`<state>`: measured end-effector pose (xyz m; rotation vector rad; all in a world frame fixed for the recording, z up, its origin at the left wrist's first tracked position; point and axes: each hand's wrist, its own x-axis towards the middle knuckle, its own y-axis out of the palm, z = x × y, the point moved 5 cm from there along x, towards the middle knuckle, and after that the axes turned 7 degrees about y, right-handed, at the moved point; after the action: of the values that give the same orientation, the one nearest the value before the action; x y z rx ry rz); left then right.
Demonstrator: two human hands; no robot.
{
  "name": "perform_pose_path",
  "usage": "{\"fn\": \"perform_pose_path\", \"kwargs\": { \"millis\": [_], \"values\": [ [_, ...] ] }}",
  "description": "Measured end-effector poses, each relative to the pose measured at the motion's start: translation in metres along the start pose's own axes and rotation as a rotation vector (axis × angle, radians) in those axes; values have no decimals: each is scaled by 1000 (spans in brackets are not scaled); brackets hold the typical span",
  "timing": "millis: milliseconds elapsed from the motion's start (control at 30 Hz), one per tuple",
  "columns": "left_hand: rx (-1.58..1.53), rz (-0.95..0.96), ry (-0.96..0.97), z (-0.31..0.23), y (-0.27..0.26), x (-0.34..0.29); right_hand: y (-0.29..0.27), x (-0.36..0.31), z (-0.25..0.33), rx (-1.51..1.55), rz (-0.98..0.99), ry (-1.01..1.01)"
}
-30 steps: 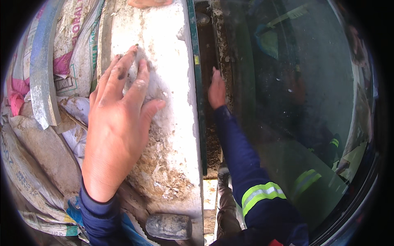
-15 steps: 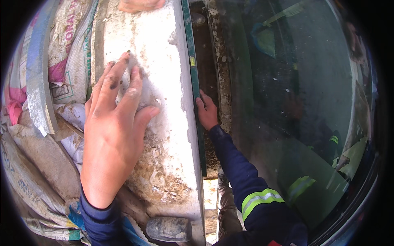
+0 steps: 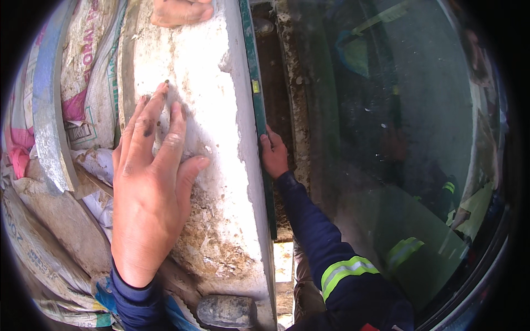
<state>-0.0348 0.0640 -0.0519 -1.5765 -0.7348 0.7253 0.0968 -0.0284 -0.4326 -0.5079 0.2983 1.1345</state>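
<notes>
My left hand, dirt-marked, lies with its fingers stretched out over the top of a rough whitish concrete ledge. It holds nothing. Along the ledge's right edge runs a long, narrow green spirit level with a small yellow vial. My right hand grips the level from its right side, thumb and fingers at the bar; the inner fingers are partly hidden. At the top, another person's hand rests on the ledge.
A dark, worn mallet head lies at the ledge's near end. Woven sacks and a bent grey strip crowd the left. A large dark reflective glass pane fills the right, past a narrow gap.
The ledge and level have shifted slightly down in the picture, and more of the other person's hand shows. Both my hands keep about the same places on ledge and level.
</notes>
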Motion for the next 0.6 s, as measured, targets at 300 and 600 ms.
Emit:
{"fn": "perform_pose_path", "kwargs": {
  "millis": [300, 600],
  "values": [
    [-6, -5, 15, 1, -2, -1, 1, 0, -4, 7, -27, 20],
    [-4, 1, 1, 1, -1, -1, 2, 1, -6, 7, -32, 19]
  ]
}}
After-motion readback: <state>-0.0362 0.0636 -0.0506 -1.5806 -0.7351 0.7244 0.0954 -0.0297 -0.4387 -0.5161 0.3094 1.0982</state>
